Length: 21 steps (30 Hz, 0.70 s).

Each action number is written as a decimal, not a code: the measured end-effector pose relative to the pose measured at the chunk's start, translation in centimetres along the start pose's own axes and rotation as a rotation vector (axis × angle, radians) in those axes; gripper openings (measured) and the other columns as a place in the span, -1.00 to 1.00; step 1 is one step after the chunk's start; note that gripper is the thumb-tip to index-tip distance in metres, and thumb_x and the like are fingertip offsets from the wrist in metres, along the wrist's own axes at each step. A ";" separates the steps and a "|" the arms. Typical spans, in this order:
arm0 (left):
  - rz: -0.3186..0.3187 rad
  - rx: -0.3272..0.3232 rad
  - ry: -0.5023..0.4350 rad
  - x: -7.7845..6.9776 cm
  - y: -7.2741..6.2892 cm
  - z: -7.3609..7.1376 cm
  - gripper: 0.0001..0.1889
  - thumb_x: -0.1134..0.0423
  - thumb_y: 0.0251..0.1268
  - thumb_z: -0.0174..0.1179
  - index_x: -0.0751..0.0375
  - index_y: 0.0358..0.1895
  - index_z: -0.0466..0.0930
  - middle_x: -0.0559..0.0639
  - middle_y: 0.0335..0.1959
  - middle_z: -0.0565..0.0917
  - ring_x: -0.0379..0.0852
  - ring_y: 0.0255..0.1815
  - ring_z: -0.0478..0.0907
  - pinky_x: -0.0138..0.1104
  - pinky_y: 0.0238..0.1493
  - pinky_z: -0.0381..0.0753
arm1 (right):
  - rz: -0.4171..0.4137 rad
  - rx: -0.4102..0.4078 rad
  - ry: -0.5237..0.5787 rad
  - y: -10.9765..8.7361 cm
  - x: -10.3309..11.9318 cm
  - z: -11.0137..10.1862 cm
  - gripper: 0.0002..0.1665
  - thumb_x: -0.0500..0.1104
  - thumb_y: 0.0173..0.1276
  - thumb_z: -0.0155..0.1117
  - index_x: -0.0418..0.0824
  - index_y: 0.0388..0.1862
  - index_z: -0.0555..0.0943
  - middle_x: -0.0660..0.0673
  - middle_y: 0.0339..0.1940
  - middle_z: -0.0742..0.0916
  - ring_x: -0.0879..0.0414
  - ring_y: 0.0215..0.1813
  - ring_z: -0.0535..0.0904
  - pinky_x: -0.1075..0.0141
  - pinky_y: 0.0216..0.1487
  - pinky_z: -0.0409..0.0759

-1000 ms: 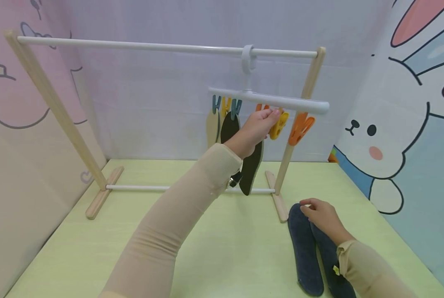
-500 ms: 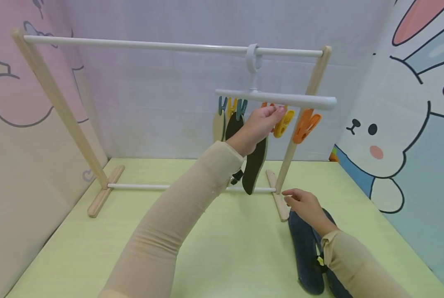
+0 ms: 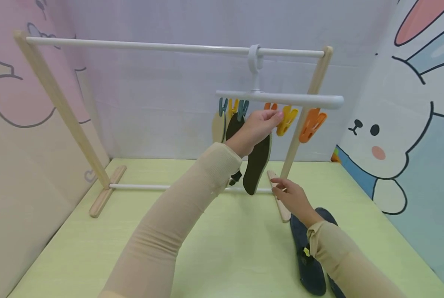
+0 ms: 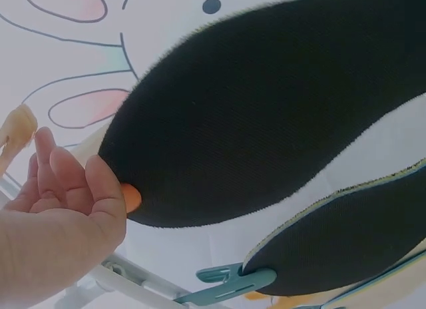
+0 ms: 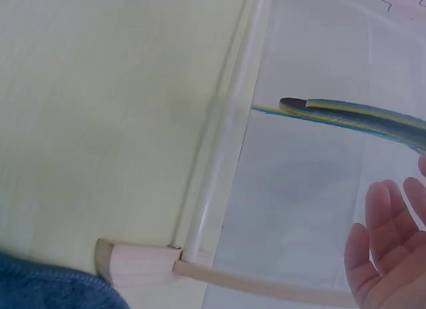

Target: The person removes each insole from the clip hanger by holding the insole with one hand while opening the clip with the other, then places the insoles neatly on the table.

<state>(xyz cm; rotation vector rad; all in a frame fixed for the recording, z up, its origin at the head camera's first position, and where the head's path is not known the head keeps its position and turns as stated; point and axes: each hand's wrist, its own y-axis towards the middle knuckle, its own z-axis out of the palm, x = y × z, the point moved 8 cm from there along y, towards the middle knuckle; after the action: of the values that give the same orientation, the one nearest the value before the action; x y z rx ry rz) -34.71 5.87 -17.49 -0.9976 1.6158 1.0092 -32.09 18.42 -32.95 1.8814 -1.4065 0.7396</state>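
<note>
From a white hanger point(image 3: 300, 99) on the rack's top rod hang several insoles. Nearest is a black insole point(image 4: 266, 109), its top end in an orange clothespin point(image 4: 131, 197). My left hand point(image 3: 257, 127) is up against that clothespin, fingers curled beside its orange tip in the left wrist view; I cannot tell whether they still pinch it. To the left, another black insole point(image 4: 333, 236) hangs from a teal clothespin point(image 4: 233, 282). My right hand point(image 3: 290, 196) holds nothing, its fingers loosely bent below and right of the hanging insole. A yellow clothespin point(image 3: 286, 121) dangles beside the left thumb.
A second orange clothespin point(image 3: 313, 125) hangs at the hanger's right end. Two dark blue insoles point(image 3: 311, 273) lie on the pale green table point(image 3: 222, 256), partly under the right forearm. The rack's wooden post point(image 3: 320, 74) and foot point(image 3: 283, 209) stand close by the right hand.
My right hand has left the dark blue insoles and moved up and left toward the rack. The left hand has slid slightly away from the yellow clothespin; the hanger has shifted a little right.
</note>
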 end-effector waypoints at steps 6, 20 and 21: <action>-0.003 -0.020 0.027 0.8 0.0 -0.6 -0.64 0.12 0.52 -0.04 0.28 0.12 0.55 0.06 -0.08 0.61 -0.12 0.08 0.46 -0.34 0.18 0.37 | -0.005 -0.011 -0.005 0.5 0.7 0.4 -0.60 -0.26 0.42 0.05 -0.40 0.18 0.49 -0.23 -0.24 0.64 -0.03 -0.30 0.59 0.23 -0.23 0.47; 0.031 -0.148 0.050 2.2 0.3 -3.0 -0.71 0.18 0.49 0.02 0.32 -0.01 0.61 0.06 -0.09 0.64 -0.15 0.03 0.46 -0.35 0.15 0.35 | -0.025 -0.111 -0.016 1.0 1.8 1.1 -0.69 -0.23 0.39 0.18 -0.44 -0.02 0.58 -0.25 -0.27 0.67 0.06 -0.33 0.54 0.26 -0.26 0.46; 0.034 -0.159 0.041 2.3 0.3 -3.1 -0.71 0.19 0.49 0.02 0.33 0.00 0.60 0.06 -0.06 0.63 -0.15 0.04 0.46 -0.34 0.15 0.36 | -0.029 -0.114 -0.013 1.1 1.8 1.2 -0.71 -0.24 0.38 0.18 -0.43 -0.04 0.59 -0.24 -0.28 0.68 0.11 -0.36 0.51 0.27 -0.28 0.45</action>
<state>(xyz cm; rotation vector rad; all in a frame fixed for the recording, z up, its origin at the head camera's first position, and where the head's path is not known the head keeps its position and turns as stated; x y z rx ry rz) -36.39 2.70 -19.03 -1.1065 1.6097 1.1612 -32.58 16.23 -32.09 1.8179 -1.3968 0.6209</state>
